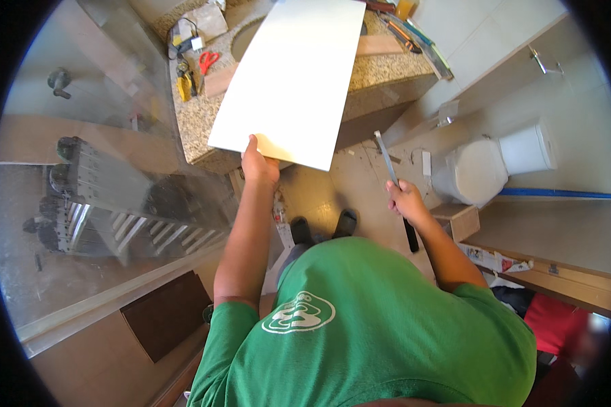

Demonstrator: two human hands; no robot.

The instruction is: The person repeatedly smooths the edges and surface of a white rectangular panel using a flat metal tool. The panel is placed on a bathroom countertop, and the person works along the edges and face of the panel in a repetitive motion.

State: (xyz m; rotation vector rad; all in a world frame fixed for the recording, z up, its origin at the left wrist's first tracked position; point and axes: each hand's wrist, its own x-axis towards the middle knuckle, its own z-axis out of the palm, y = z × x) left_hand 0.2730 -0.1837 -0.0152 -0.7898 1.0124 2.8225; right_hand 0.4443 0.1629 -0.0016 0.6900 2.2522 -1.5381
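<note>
My left hand [259,163] grips the near edge of a large white board [292,81], thumb on top and the other fingers mostly hidden underneath. The board slants up and away over the granite countertop [195,139]; whether its far part rests there, I cannot tell. Out to the right, my right hand [405,200] is closed around a long, slim metal tool with a black handle [387,157]. Its narrow grey end points up and away, and the black end sticks out below my fist. The exact kind of tool is unclear. The tool and the board are apart.
Red scissors [208,62], a yellow-and-black tool [184,80] and a white plug [197,44] lie on the counter's left. An orange-and-black cutter [402,35] lies at its right. A toilet [478,169] stands right, a glass panel [108,102] left, a cardboard box [457,220] nearby.
</note>
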